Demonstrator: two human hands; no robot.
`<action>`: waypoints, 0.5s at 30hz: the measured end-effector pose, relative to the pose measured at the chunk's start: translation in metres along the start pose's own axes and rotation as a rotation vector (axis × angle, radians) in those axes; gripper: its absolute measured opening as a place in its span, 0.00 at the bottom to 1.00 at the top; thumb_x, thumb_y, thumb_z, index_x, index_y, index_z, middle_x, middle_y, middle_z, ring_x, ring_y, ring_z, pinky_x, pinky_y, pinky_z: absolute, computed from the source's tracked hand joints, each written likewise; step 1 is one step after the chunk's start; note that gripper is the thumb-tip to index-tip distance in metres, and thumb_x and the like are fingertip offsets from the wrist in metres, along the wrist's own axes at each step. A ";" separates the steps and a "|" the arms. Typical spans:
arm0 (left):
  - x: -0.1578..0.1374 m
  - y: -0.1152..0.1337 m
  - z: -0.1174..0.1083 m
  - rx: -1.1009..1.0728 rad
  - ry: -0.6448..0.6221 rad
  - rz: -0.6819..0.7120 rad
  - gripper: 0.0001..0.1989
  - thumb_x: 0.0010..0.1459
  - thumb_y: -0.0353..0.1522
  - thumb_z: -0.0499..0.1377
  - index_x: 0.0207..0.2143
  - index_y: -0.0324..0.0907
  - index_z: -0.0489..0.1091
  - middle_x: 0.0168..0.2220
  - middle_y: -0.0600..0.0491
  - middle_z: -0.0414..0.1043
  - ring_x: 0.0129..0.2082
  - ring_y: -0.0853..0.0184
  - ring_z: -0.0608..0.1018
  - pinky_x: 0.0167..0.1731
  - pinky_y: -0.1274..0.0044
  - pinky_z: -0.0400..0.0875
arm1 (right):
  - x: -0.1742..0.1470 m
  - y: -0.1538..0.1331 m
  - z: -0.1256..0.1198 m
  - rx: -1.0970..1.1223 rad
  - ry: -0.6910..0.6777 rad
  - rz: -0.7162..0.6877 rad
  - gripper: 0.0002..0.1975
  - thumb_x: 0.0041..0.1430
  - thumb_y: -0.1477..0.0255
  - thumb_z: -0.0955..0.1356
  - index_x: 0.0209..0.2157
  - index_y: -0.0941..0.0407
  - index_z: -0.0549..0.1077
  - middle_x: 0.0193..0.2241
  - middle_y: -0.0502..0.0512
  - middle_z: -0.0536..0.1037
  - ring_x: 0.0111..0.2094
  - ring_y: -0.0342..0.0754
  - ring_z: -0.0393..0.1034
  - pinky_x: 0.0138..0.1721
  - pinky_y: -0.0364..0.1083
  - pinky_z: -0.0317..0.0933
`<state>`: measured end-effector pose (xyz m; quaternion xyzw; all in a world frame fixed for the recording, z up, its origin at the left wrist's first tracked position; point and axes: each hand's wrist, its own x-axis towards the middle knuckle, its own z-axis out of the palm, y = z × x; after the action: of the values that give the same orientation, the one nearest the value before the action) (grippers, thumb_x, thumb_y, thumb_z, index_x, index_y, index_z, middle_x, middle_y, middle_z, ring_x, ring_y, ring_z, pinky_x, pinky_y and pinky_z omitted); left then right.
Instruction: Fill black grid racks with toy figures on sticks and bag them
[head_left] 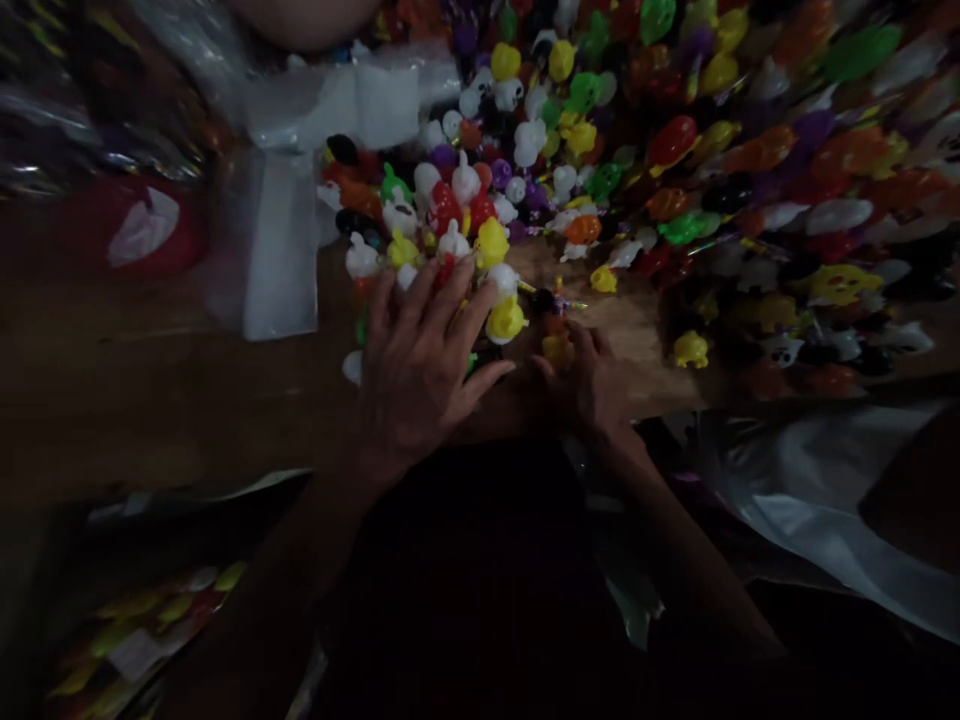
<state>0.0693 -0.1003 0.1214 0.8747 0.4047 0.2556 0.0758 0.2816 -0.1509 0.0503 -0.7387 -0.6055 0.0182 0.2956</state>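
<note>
Small glossy plastic animal figures lie piled on the wooden table (pixel 247 400), some with thin patterned sticks. My left hand (pixel 420 370) is palm down with spread fingers over a cluster of them. A yellow figure (pixel 506 320) sits by its index finger, and a white figure (pixel 453 240) lies just beyond the fingertips. My right hand (pixel 596 380) has its thumb and curled fingers around another yellow figure (pixel 556 350) near the table's front edge. A dark figure with a patterned stick (pixel 543 300) rests just beyond that hand. Dim light blurs the details.
A big heap of similar figures (pixel 757 150) spreads over the back and right. Clear plastic bags with white card (pixel 281 250) lie at the left, near a red round object (pixel 154 235). Below the table are a container of figures (pixel 150 620) and a pale plastic sheet (pixel 817 500).
</note>
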 end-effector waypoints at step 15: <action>-0.010 0.002 -0.011 0.108 0.030 0.006 0.16 0.68 0.40 0.53 0.55 0.48 0.70 0.69 0.52 0.59 0.70 0.44 0.58 0.67 0.46 0.50 | 0.080 0.032 0.007 0.113 -0.208 -0.432 0.07 0.65 0.69 0.69 0.43 0.52 0.79 0.54 0.59 0.74 0.56 0.58 0.67 0.55 0.58 0.63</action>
<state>0.0598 -0.1101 0.1278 0.8749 0.4163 0.2467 0.0213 0.3282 -0.0788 0.0559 -0.5685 -0.7746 0.0643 0.2694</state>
